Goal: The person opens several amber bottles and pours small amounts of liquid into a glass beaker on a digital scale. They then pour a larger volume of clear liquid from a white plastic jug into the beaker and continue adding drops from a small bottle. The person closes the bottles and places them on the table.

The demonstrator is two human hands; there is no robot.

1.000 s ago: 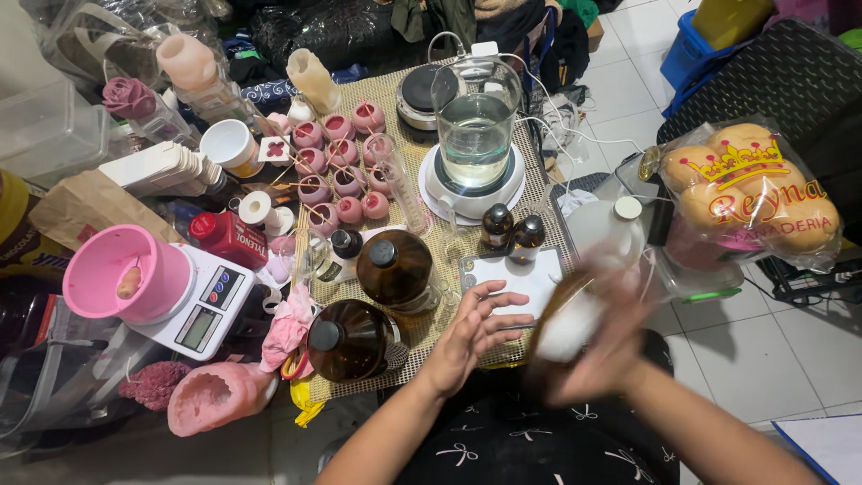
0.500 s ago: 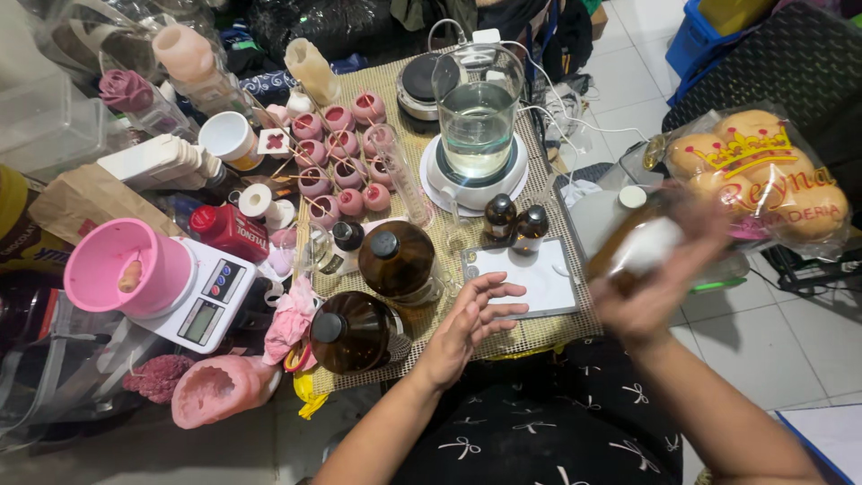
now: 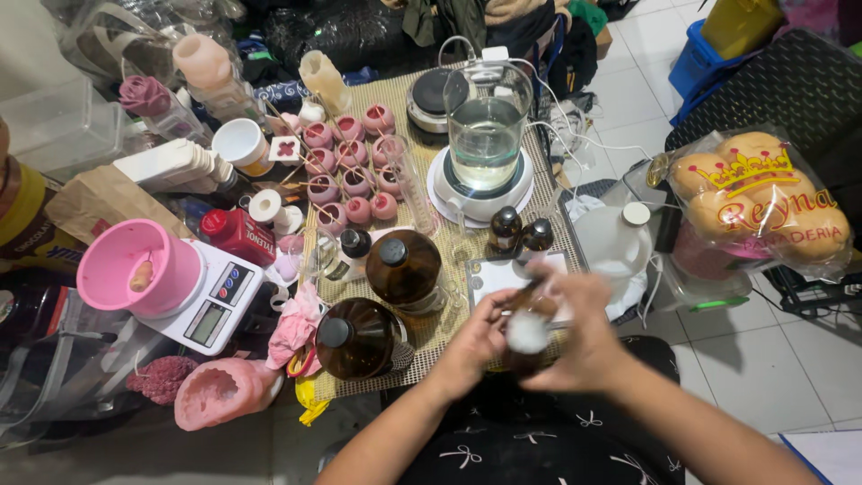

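Leftmost, a pink bowl (image 3: pixel 135 265) sits on a white scale (image 3: pixel 211 296) off the woven mat's (image 3: pixel 422 90) left edge, beside a red flat bottle (image 3: pixel 235 235) with a white label strip. Two big amber bottles (image 3: pixel 404 267) stand near the mat's front-left corner. At the front edge, left hand (image 3: pixel 473 339) and right hand (image 3: pixel 585 332) both grip a blurred small amber bottle (image 3: pixel 528 334); a clear bread bag (image 3: pixel 763 202) with red-yellow print lies far right.
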